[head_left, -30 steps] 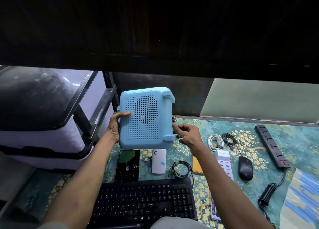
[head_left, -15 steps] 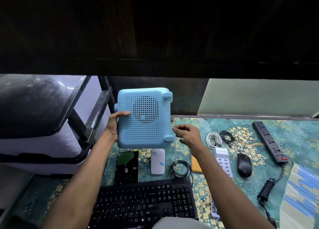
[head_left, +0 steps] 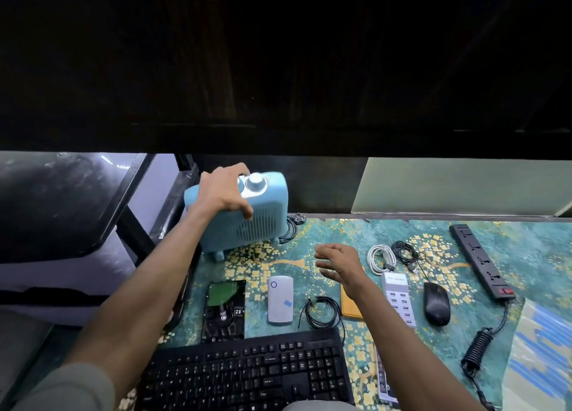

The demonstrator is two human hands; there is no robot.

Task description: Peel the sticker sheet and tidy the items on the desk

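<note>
The blue fan heater (head_left: 247,221) stands upright on its feet at the rear left corner of the counter (head_left: 356,234), which is covered with a teal floral mat. The left hand (head_left: 224,190) grips the heater from above: the fingers curl over the top edge beside the white control knob (head_left: 256,181), and the thumb lies down the front grille. The right hand (head_left: 339,263) hovers above the mat, well apart from the heater, with the fingers loosely spread and nothing held in its grip. A black cord with a plug (head_left: 292,224) lies just beside the heater on its right. In front of the heater lie a bare hard drive (head_left: 225,310), a white power bank (head_left: 280,299) and a coiled black cable (head_left: 322,313). An orange flat item (head_left: 349,307) lies partly under the right forearm. To the right are a white multi-port USB charger (head_left: 399,299), a coiled white cable (head_left: 380,259), a black mouse (head_left: 436,302) and a black power strip (head_left: 481,260). A black keyboard (head_left: 247,370) lies at the near edge.
</note>
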